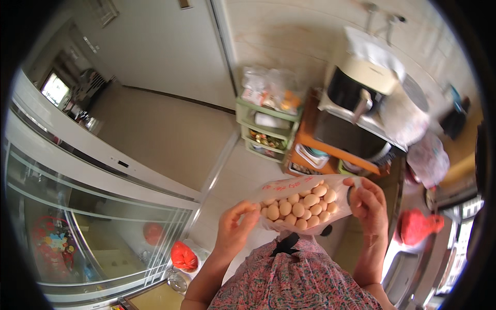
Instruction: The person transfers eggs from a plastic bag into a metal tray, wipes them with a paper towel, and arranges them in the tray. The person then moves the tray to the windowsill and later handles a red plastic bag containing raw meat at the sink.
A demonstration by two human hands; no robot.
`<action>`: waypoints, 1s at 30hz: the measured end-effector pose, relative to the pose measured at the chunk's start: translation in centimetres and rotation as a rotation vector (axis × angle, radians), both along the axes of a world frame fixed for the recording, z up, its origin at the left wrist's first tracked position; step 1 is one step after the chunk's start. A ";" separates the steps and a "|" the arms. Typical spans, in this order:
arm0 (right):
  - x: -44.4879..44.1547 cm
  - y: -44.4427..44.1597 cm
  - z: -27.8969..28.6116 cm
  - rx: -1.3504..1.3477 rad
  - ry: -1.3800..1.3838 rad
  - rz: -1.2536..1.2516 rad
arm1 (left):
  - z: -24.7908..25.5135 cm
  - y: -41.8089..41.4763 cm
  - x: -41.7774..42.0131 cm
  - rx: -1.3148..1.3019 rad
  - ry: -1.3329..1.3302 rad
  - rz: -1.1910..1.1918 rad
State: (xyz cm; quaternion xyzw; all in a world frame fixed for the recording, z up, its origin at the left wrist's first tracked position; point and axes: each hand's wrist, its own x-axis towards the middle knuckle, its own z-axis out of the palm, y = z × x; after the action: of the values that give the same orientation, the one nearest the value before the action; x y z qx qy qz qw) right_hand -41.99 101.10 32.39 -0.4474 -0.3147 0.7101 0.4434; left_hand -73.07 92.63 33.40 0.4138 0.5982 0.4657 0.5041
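Note:
A thin translucent plastic bag (283,185) with red print hangs between my two hands in front of my patterned clothing. Many light-brown eggs (298,209) show through its open mouth, piled together. My left hand (239,224) pinches the bag's left edge between thumb and fingers. On the other side, my right hand (366,201) grips the right edge, its fingers curled over the plastic. The bottom of the bag is hidden by the eggs and the film.
Ahead stands a green drawer rack (267,118) topped with plastic bags. An orange-brown shelf unit (333,149) carries an oven and a cream air fryer (364,81). A glass sliding door (112,217) borders my left; a red plastic bag (418,228) lies on the right counter.

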 end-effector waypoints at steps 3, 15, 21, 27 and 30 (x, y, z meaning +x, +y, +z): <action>-8.8 10.2 0.0 -0.036 0.059 0.200 | 1.4 6.7 -6.4 -0.084 0.009 0.228; -42.5 37.5 -2.4 -0.022 0.109 0.665 | 0.0 22.4 -30.8 0.026 0.067 0.732; -60.4 48.5 -2.1 0.054 0.157 0.880 | -1.0 29.6 -43.9 0.043 0.035 0.942; -80.2 54.7 0.0 0.040 0.175 1.064 | 0.7 33.9 -57.1 0.087 0.095 1.151; -90.6 57.8 0.3 0.053 0.192 1.192 | 0.9 36.2 -64.0 0.089 0.130 1.298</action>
State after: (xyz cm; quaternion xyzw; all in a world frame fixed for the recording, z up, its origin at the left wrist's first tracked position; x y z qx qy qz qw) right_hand -132.63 158.89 32.70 -0.1169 -0.4873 0.8654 0.0065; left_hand -137.04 128.79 34.31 0.0161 0.7358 0.6738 0.0658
